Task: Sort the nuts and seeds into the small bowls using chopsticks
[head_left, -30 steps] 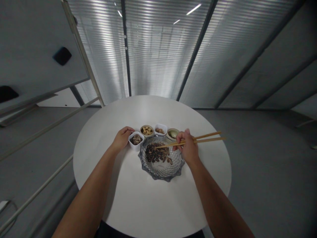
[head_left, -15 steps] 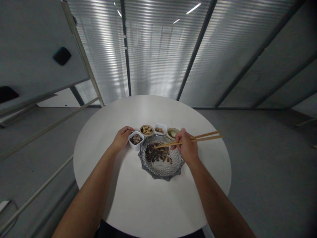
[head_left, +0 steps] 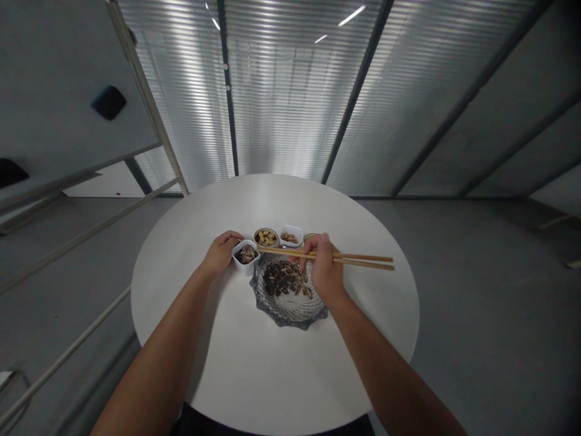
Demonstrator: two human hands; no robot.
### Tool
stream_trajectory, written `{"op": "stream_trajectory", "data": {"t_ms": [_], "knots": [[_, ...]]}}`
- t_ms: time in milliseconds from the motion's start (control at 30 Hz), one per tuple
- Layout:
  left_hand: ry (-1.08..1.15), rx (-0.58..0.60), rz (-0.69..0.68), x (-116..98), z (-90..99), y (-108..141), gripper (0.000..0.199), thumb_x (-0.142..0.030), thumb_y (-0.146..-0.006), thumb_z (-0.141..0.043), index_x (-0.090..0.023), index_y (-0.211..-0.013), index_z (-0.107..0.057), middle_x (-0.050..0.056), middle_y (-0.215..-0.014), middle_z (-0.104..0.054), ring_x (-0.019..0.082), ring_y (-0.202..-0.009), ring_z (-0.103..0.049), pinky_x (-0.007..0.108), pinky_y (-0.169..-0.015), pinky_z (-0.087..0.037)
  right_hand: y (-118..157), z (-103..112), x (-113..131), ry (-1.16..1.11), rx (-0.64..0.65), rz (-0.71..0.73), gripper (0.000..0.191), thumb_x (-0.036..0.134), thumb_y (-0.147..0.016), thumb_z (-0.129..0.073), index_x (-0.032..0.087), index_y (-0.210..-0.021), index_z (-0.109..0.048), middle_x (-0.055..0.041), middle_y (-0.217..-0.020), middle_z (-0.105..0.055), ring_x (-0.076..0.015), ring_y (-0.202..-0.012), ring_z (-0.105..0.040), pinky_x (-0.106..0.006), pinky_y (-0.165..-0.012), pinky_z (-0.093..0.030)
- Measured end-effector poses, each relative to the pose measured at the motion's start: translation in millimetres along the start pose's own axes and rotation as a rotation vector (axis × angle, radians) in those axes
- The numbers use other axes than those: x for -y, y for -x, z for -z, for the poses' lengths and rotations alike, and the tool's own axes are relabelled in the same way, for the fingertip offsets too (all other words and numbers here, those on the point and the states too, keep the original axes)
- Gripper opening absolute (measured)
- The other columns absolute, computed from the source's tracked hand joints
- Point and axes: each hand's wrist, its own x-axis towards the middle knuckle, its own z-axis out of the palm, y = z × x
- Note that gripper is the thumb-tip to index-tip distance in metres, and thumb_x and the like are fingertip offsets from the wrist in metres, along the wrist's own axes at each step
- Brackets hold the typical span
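My right hand (head_left: 323, 266) grips a pair of wooden chopsticks (head_left: 354, 258). Their tips are over the rim of a small white square bowl (head_left: 246, 266) holding striped seeds. My left hand (head_left: 221, 254) holds that bowl from its left, fingers curled behind the rim. Below the chopsticks sits a clear scalloped glass dish (head_left: 290, 315). Dark and striped seeds (head_left: 284, 278) lie mixed in it. Whether the tips pinch a seed is too small to tell.
Behind the dish stand a round bowl of peanuts (head_left: 266, 237), a white bowl of brown nuts (head_left: 291, 237) and another bowl (head_left: 310, 237), partly hidden by my right hand. All rest on a round white table (head_left: 272, 375). A whiteboard on a metal frame (head_left: 167, 148) is at the left.
My right hand has moved left, carrying the chopstick tips from above the seeds in the glass dish to the white bowl. My left hand stays at the bowl.
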Motion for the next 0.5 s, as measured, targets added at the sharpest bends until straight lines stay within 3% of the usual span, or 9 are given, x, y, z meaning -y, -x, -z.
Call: {"op": "stream_trajectory", "data": {"t_ms": [167, 367, 500], "knots": [[0.002, 0.018, -0.006, 2, -0.9, -1, 0.021, -0.032, -0.070, -0.058, -0.015, -0.080, -0.063, 0.005, -0.069, -0.063, 0.018, -0.062, -0.056, 0.030, -0.059, -0.041, 6, -1, 3, 0.079, 0.175, 0.072, 0.039, 0.046, -0.094, -0.039, 0.022, -0.068, -0.055, 0.0027, -0.051, -0.057, -0.0146, -0.055, -0.059, -0.029, -0.065, -0.048], [0.012, 0.006, -0.008, 3, -1.0, -2, 0.019, -0.030, -0.069, -0.059, -0.015, -0.079, -0.064, 0.004, -0.068, -0.063, 0.016, -0.061, -0.055, 0.028, -0.058, -0.040, -1, 20, -1, -0.133, 0.061, 0.025, 0.038, 0.039, -0.092, -0.044, 0.020, -0.061, -0.055, 0.0038, -0.043, -0.052, -0.0130, -0.042, -0.053, -0.027, -0.049, -0.043], [0.036, 0.010, 0.003, 4, -1.1, -2, 0.019, -0.031, -0.069, -0.060, -0.015, -0.079, -0.063, 0.003, -0.067, -0.062, 0.016, -0.060, -0.055, 0.027, -0.057, -0.040, -9, 38, -3, -0.210, 0.051, -0.018, 0.039, 0.039, -0.088, -0.048, 0.020, -0.054, -0.052, 0.0058, -0.035, -0.042, -0.0110, -0.032, -0.045, -0.024, -0.040, -0.036]]}}
